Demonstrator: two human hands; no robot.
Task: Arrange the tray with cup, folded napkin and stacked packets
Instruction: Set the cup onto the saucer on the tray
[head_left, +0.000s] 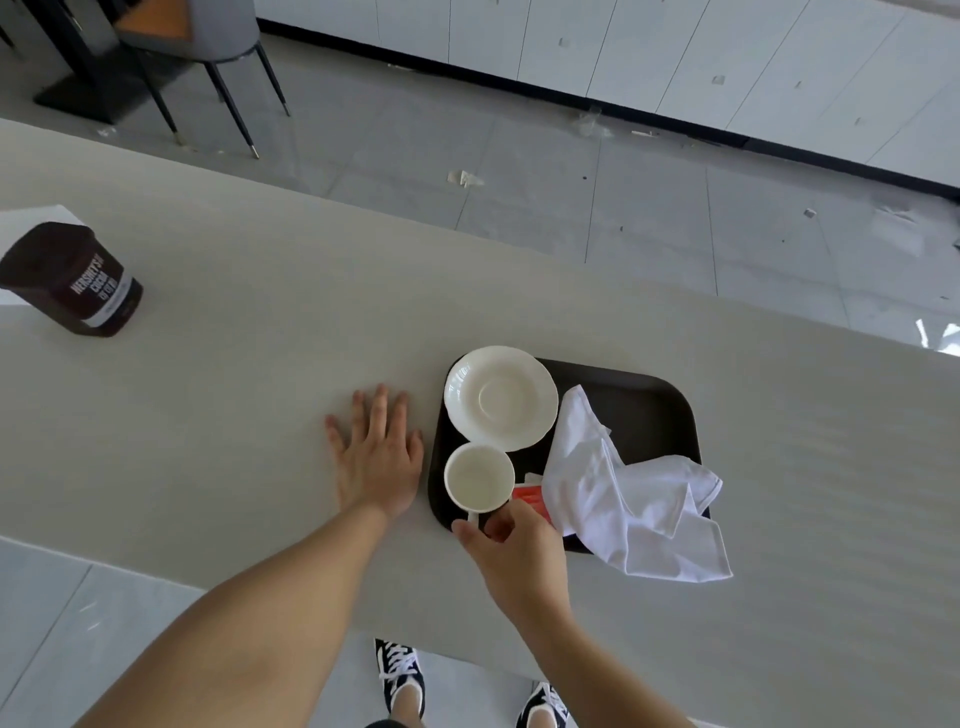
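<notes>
A dark brown tray (654, 410) lies on the pale table. On its far left corner sits a white saucer (501, 397). A white cup (479, 478) stands empty at the tray's near left, and my right hand (519, 551) pinches its small handle at the near side. A crumpled white napkin (634, 499) drapes over the tray's near right and hangs onto the table. A red packet (530, 498) peeks out between cup and napkin, mostly hidden. My left hand (379, 457) rests flat on the table just left of the tray, fingers spread.
A dark cocoa tub (78, 280) stands at the table's far left on a white sheet. The table's near edge runs just below my arms, my shoes visible under it. Beyond the far edge lie grey floor tiles and a chair (208, 52).
</notes>
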